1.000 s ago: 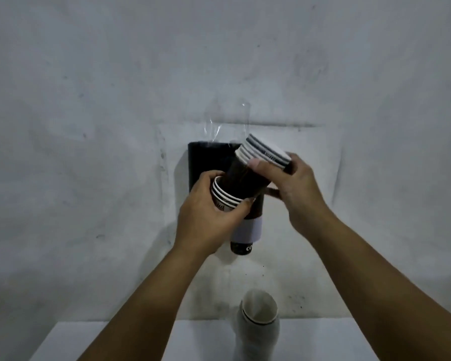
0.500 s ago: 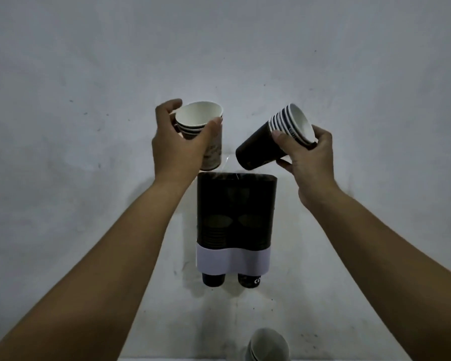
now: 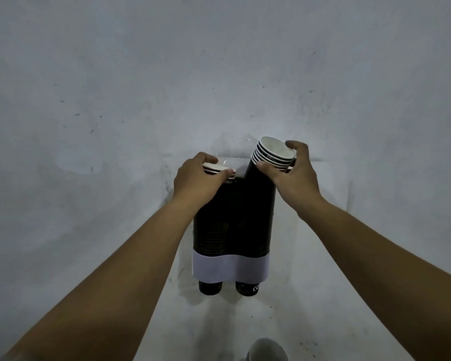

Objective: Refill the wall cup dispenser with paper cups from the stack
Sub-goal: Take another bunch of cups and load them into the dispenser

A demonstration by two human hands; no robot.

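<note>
A dark twin-tube cup dispenser [image 3: 248, 220] with a white band [image 3: 229, 268] hangs on the wall; dark cup bottoms poke out below each tube. My left hand [image 3: 197, 182] presses a short stack of cups [image 3: 218, 169] down into the left tube, only the white rims showing. My right hand [image 3: 293, 173] grips a stack of several dark cups with white rims [image 3: 271, 155], tilted, its lower end inside the mouth of the right tube.
The grey-white wall [image 3: 115, 100] fills the view. The rim of another cup stack [image 3: 267, 350] shows at the bottom edge, below the dispenser. A strip of clear tape [image 3: 235, 149] sits on the wall above the dispenser.
Both hands have come down from above the dispenser; the left stack has sunk into the left tube and the right stack's base has entered the right tube.
</note>
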